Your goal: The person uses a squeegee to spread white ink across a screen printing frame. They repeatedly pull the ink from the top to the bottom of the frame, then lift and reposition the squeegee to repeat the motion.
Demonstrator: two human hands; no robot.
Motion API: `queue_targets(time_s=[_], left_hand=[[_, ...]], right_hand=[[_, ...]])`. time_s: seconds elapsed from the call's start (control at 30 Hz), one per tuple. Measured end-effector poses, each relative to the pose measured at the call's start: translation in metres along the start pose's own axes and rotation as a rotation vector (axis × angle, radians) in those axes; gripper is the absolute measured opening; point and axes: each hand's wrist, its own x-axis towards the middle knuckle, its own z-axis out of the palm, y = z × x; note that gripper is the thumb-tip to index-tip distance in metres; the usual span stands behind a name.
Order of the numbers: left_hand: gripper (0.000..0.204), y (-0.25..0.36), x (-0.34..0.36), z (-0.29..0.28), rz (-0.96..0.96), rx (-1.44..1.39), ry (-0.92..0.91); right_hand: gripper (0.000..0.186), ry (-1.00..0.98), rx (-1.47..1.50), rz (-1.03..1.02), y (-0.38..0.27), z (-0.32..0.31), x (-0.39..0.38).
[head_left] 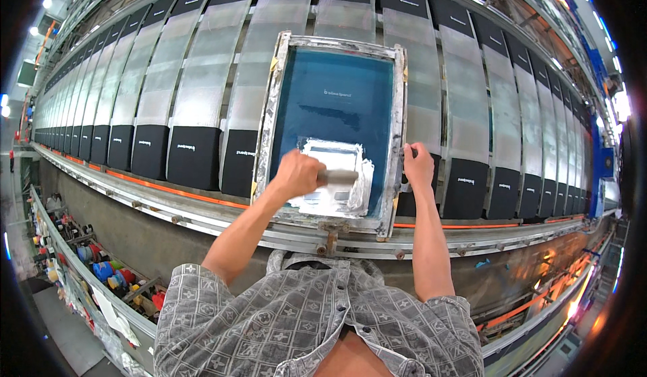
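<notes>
A screen printing frame [399,107] with a blue mesh [337,74] lies in front of me across the long row of printing pallets. White ink [367,187] is spread over the near half of the mesh. My left hand [300,175] is closed around the end of a squeegee [339,176], which is slightly blurred and stands over the white ink. At the frame's right side, my right hand [419,166] has its fingers curled against the edge. The squeegee's lower edge is hard to make out.
Long pallets carrying black fabric pieces [193,156] stretch away to both sides. A metal rail [202,214] runs along their near ends, just ahead of my body. Bins of coloured containers [104,269] stand at lower left. Blue machinery [605,163] is at far right.
</notes>
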Motion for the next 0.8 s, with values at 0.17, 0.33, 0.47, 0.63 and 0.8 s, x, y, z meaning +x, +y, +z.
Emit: queue_targets(time_s=[0.17,0.33,0.47,0.63,0.8], left_hand=[[0.022,-0.02,0.061,-0.026,-0.034,0.045,0.012],[0.021,-0.02,0.066,-0.018,-0.007,0.071,0.042],[0.022,0.0,-0.008,0.023,0.011,0.025,0.02],[0.024,-0.002,0.014,0.002,0.032,0.062,0.011],[0.021,-0.023,0.074,-0.018,0.05,0.094,0.09]], right_hand=[[0.031,-0.542,0.321,-0.496,-0.11,-0.026,0.002],[0.023,-0.586,-0.281,-0.66,-0.127,0.009,-0.005],[0.022,-0.634,-0.344,-0.791,-0.092,0.012,-0.07],[0.023,-0.586,-0.329,-0.856,-0.094,0.011,-0.053],[0.021,-0.556,-0.234,-0.751,-0.122,0.015,0.013]])
